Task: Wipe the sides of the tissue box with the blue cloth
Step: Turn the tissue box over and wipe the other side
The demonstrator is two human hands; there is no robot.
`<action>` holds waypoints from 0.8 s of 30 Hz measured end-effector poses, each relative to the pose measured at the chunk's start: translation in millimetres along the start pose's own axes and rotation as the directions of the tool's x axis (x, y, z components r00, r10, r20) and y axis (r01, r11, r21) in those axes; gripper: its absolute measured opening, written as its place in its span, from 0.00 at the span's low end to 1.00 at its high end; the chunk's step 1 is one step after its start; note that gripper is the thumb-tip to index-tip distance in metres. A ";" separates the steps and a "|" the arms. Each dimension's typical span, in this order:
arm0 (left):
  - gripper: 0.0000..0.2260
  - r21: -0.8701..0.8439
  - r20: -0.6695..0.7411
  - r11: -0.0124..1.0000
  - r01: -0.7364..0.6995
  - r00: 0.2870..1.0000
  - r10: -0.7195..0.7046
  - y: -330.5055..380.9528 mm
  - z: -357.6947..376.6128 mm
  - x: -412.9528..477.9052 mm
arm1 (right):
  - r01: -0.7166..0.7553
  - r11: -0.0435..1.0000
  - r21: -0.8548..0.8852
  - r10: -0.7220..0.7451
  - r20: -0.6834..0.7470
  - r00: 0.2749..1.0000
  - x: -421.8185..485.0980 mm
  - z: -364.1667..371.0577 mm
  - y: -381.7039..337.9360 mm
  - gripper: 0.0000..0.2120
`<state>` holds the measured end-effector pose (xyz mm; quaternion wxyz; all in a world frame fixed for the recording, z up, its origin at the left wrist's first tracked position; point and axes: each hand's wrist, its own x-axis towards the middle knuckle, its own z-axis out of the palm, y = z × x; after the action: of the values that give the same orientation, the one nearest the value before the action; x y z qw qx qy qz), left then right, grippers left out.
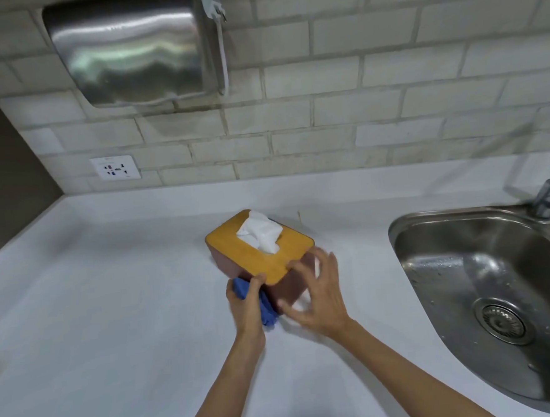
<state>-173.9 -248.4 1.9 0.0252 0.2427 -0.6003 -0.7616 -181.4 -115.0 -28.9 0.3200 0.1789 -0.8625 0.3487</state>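
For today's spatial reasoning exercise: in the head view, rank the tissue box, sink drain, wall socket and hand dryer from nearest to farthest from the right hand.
From the right hand:
1. Tissue box, touching its fingers, just left.
2. Sink drain, in the basin to the right.
3. Wall socket, far left on the tiles.
4. Hand dryer, high up on the wall, left.

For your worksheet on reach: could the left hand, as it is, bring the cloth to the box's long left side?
Probably yes: the left hand already holds the cloth against the box at its near corner, and nothing lies beside that side.

The white countertop (112, 317) carries the tissue box (264, 258), beside a set-in steel sink (486, 275).
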 end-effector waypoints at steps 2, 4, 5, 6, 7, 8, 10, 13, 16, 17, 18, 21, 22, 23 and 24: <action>0.23 0.005 0.010 1.000 -0.004 1.000 0.004 0.5 1.6 2.9 | -0.308 0.935 0.174 0.308 0.027 0.951 12.0 -4.1 1.5 0.32; 0.23 0.025 0.016 1.000 -0.011 1.000 0.011 1.0 4.0 5.6 | -0.521 0.797 0.305 0.498 0.158 0.853 24.2 -5.4 6.1 0.36; 0.23 0.033 0.017 0.999 -0.016 1.000 0.016 0.9 4.9 6.9 | -0.598 0.720 0.352 0.552 0.233 0.801 29.7 -4.8 9.8 0.36; 0.23 0.042 0.015 0.999 -0.021 1.000 0.020 0.8 5.9 7.8 | -0.654 0.657 0.376 0.585 0.293 0.756 34.2 -3.3 14.5 0.35; 0.23 0.052 0.012 0.998 -0.026 1.000 0.025 0.8 6.7 8.2 | -0.683 0.627 0.375 0.602 0.324 0.730 37.4 -1.4 19.0 0.34; 0.23 0.063 0.009 0.998 -0.032 0.999 0.032 0.9 7.5 8.5 | -0.697 0.619 0.363 0.608 0.341 0.717 39.5 -0.1 22.4 0.34; 0.24 0.099 0.008 0.994 -0.055 0.998 0.054 3.0 9.4 8.4 | -0.702 0.616 0.358 0.602 0.361 0.712 41.1 1.7 25.0 0.31; 0.25 0.171 -0.025 0.982 -0.083 0.996 0.088 7.9 11.5 9.6 | -0.662 0.647 0.379 0.568 0.340 0.750 42.0 2.4 21.5 0.21; 0.24 0.204 -0.107 0.975 -0.093 0.987 0.116 11.7 14.0 7.7 | -0.633 0.654 0.414 0.559 0.298 0.774 43.0 4.9 19.1 0.24; 0.23 0.207 -0.126 0.973 -0.098 0.984 0.126 11.1 15.0 5.3 | -0.634 0.654 0.412 0.565 0.291 0.772 43.2 5.1 18.0 0.26; 0.22 0.205 -0.138 0.973 -0.103 0.982 0.132 9.9 16.2 1.8 | -0.640 0.650 0.410 0.572 0.290 0.767 43.0 5.5 17.6 0.28; 0.21 0.221 -0.134 0.969 -0.110 0.981 0.142 0.6 19.7 -10.5 | -0.654 0.636 0.408 0.590 0.289 0.754 39.5 4.6 14.9 0.30; 0.21 0.230 -0.121 0.968 -0.103 0.984 0.133 -3.0 20.3 -15.2 | -0.657 0.631 0.413 0.595 0.285 0.751 38.2 4.2 14.0 0.30; 0.20 0.241 -0.106 0.967 -0.088 0.988 0.117 -6.0 20.2 -19.5 | -0.659 0.625 0.418 0.601 0.281 0.749 37.3 3.8 13.0 0.30; 0.20 0.251 -0.089 0.966 -0.067 0.992 0.092 -7.8 19.1 -23.5 | -0.659 0.620 0.425 0.603 0.278 0.748 36.6 3.6 12.0 0.29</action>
<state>-158.8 -221.2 5.7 0.0553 0.2577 -0.6978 -0.6661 -216.1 -112.4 -12.0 0.0726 -0.0410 -0.7652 0.6384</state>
